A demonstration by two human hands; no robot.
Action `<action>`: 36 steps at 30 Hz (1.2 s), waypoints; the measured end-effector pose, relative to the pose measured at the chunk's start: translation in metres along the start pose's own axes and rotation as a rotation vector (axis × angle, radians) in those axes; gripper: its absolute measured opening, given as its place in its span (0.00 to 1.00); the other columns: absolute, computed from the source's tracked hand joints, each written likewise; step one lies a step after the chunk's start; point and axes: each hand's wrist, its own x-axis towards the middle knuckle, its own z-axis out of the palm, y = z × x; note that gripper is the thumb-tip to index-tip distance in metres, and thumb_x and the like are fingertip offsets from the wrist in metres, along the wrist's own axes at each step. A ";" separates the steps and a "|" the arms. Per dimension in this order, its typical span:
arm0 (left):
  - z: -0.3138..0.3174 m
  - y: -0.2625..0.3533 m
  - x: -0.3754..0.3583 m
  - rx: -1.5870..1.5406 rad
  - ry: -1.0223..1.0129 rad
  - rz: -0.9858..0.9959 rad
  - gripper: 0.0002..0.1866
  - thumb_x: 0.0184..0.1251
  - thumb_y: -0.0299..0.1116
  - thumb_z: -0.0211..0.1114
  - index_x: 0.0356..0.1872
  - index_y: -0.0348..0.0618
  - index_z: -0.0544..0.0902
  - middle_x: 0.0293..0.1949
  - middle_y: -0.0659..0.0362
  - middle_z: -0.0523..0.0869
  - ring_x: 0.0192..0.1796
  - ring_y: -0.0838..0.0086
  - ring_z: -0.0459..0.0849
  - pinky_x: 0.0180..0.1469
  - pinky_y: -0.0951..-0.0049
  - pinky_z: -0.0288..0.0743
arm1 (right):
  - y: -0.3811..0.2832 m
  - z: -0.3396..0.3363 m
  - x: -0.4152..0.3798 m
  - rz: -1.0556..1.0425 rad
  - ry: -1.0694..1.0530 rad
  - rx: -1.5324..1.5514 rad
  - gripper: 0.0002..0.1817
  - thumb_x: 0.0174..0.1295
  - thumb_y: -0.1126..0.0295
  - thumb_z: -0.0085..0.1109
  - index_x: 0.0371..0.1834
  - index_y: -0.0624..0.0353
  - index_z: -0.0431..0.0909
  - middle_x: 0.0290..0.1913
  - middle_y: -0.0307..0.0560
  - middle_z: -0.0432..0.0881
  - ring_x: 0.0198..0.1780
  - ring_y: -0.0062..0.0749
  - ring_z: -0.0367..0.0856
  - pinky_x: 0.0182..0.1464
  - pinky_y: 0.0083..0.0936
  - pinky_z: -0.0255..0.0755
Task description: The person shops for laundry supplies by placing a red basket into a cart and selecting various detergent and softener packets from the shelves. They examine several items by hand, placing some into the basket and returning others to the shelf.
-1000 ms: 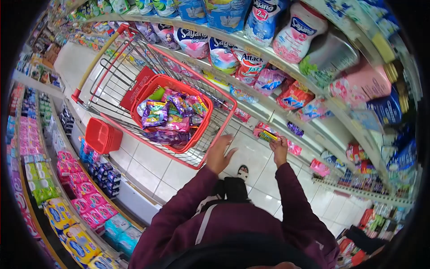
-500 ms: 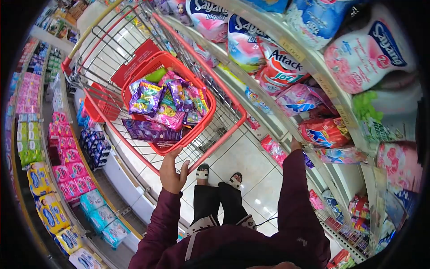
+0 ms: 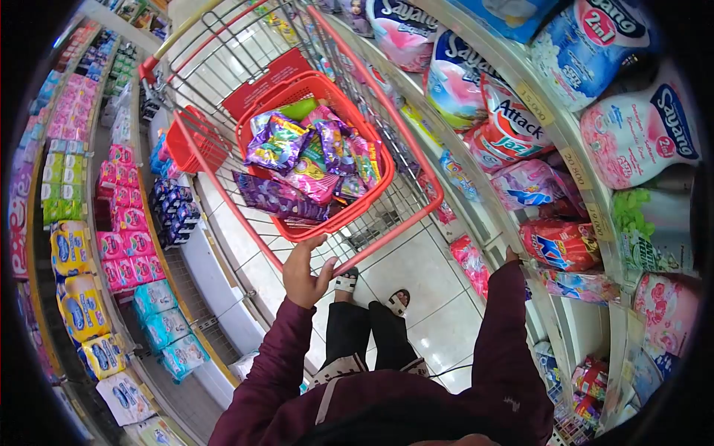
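My left hand (image 3: 307,273) rests at the red front bar of a shopping cart (image 3: 387,235), its thumb apart from the fingers and pressed near the bar. Inside the cart, a red basket (image 3: 378,184) holds several purple, pink and green packets (image 3: 309,160). On the right, my right hand (image 3: 511,255) reaches to the shelf edge beside a red pouch (image 3: 559,245); only a little of it shows past the sleeve, and its fingers are hidden.
Detergent pouches (image 3: 513,123) line the right shelf (image 3: 576,156). Along the left, another shelf (image 3: 197,327) bears pink, teal and yellow packs (image 3: 80,305). A second red basket (image 3: 195,141) is by the cart's left side. My feet (image 3: 399,301) stand on white tiles.
The cart, shelves and my left hand appear shifted to the right in view. My left hand remains at the bar, and my right hand is still by the shelf edge.
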 end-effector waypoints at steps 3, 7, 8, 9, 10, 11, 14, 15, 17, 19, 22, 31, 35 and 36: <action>-0.002 0.002 0.000 -0.008 0.009 -0.003 0.16 0.49 0.27 0.63 0.41 0.35 0.74 0.38 0.50 0.80 0.42 0.63 0.79 0.44 0.70 0.71 | -0.010 0.010 0.003 0.023 0.005 -0.092 0.30 0.53 0.63 0.51 0.61 0.58 0.59 0.58 0.52 0.67 0.58 0.49 0.64 0.57 0.45 0.58; -0.001 -0.004 -0.002 -0.019 0.039 0.016 0.17 0.49 0.30 0.65 0.40 0.36 0.75 0.37 0.51 0.80 0.41 0.61 0.79 0.42 0.70 0.72 | -0.019 0.008 -0.023 0.049 0.045 -0.224 0.32 0.52 0.61 0.53 0.61 0.58 0.58 0.59 0.51 0.66 0.60 0.47 0.62 0.57 0.45 0.56; -0.001 -0.004 -0.002 -0.041 0.040 -0.007 0.16 0.49 0.30 0.65 0.40 0.36 0.75 0.37 0.51 0.80 0.41 0.61 0.80 0.42 0.70 0.72 | -0.044 0.005 -0.030 0.202 -0.073 -0.242 0.40 0.48 0.51 0.57 0.62 0.60 0.57 0.60 0.48 0.64 0.62 0.44 0.58 0.61 0.46 0.49; -0.001 -0.005 -0.001 -0.064 0.041 -0.029 0.15 0.49 0.30 0.65 0.39 0.36 0.75 0.37 0.52 0.80 0.40 0.61 0.80 0.42 0.70 0.72 | 0.000 0.001 -0.017 0.196 -0.072 -0.239 0.40 0.48 0.51 0.57 0.62 0.60 0.57 0.60 0.48 0.64 0.62 0.44 0.58 0.61 0.46 0.49; 0.000 -0.007 -0.001 -0.085 0.045 -0.025 0.14 0.50 0.30 0.64 0.39 0.37 0.75 0.36 0.52 0.80 0.40 0.61 0.80 0.41 0.70 0.72 | 0.048 -0.004 -0.002 0.114 -0.151 0.164 0.40 0.46 0.49 0.58 0.60 0.61 0.60 0.60 0.49 0.64 0.61 0.43 0.59 0.62 0.40 0.50; -0.002 -0.005 -0.001 -0.086 0.051 -0.021 0.14 0.50 0.30 0.64 0.39 0.37 0.75 0.36 0.52 0.80 0.40 0.61 0.80 0.41 0.70 0.72 | 0.090 0.000 0.012 0.027 -0.229 0.566 0.41 0.45 0.47 0.60 0.58 0.63 0.62 0.60 0.51 0.64 0.61 0.42 0.60 0.62 0.35 0.51; -0.006 -0.001 0.000 -0.039 -0.008 0.017 0.13 0.51 0.27 0.62 0.39 0.37 0.75 0.36 0.52 0.81 0.40 0.63 0.80 0.42 0.71 0.72 | 0.062 0.001 0.009 0.004 -0.225 0.323 0.38 0.46 0.48 0.58 0.57 0.62 0.64 0.59 0.53 0.65 0.60 0.43 0.61 0.61 0.35 0.52; -0.007 -0.001 -0.001 -0.037 0.000 0.020 0.13 0.51 0.27 0.62 0.39 0.37 0.75 0.36 0.52 0.81 0.40 0.63 0.80 0.42 0.71 0.72 | 0.057 -0.001 0.007 -0.003 -0.223 0.200 0.36 0.47 0.49 0.58 0.56 0.62 0.65 0.58 0.53 0.66 0.59 0.43 0.62 0.61 0.35 0.53; -0.008 0.000 0.000 -0.035 -0.046 0.017 0.13 0.51 0.27 0.62 0.39 0.37 0.75 0.36 0.52 0.81 0.40 0.63 0.80 0.41 0.71 0.72 | 0.043 0.004 0.017 -0.012 -0.208 -0.043 0.34 0.49 0.50 0.56 0.54 0.62 0.66 0.56 0.55 0.67 0.59 0.44 0.63 0.60 0.35 0.55; -0.010 0.004 0.003 -0.032 -0.074 0.012 0.13 0.50 0.27 0.62 0.38 0.37 0.76 0.36 0.52 0.81 0.40 0.62 0.80 0.42 0.71 0.72 | 0.032 0.012 0.026 -0.002 -0.189 -0.289 0.31 0.50 0.51 0.55 0.53 0.62 0.68 0.55 0.57 0.68 0.58 0.45 0.64 0.59 0.35 0.56; -0.008 0.002 0.003 -0.039 -0.083 0.005 0.13 0.49 0.26 0.63 0.38 0.37 0.76 0.35 0.52 0.81 0.40 0.62 0.80 0.42 0.70 0.72 | 0.017 0.021 -0.002 0.020 -0.159 -0.671 0.27 0.53 0.53 0.53 0.50 0.62 0.70 0.52 0.59 0.70 0.57 0.46 0.66 0.58 0.35 0.58; -0.003 -0.003 0.005 0.019 -0.086 0.050 0.14 0.50 0.33 0.64 0.38 0.39 0.77 0.31 0.52 0.80 0.33 0.61 0.79 0.34 0.70 0.72 | 0.049 0.041 0.014 -0.055 -0.141 -0.799 0.25 0.58 0.51 0.45 0.50 0.58 0.70 0.55 0.55 0.70 0.58 0.47 0.65 0.56 0.37 0.59; -0.004 0.002 0.008 0.008 -0.119 0.013 0.13 0.50 0.32 0.65 0.37 0.38 0.77 0.31 0.52 0.80 0.34 0.61 0.80 0.35 0.71 0.72 | 0.134 0.041 0.048 -0.248 -0.064 -0.986 0.24 0.59 0.52 0.44 0.51 0.59 0.69 0.55 0.55 0.69 0.55 0.46 0.67 0.55 0.38 0.61; -0.004 0.003 0.010 -0.024 -0.115 -0.002 0.13 0.50 0.31 0.64 0.37 0.37 0.77 0.32 0.52 0.80 0.35 0.61 0.80 0.37 0.71 0.72 | 0.152 0.044 0.051 -0.306 -0.050 -1.126 0.24 0.59 0.53 0.44 0.51 0.59 0.69 0.55 0.55 0.69 0.54 0.46 0.68 0.54 0.37 0.62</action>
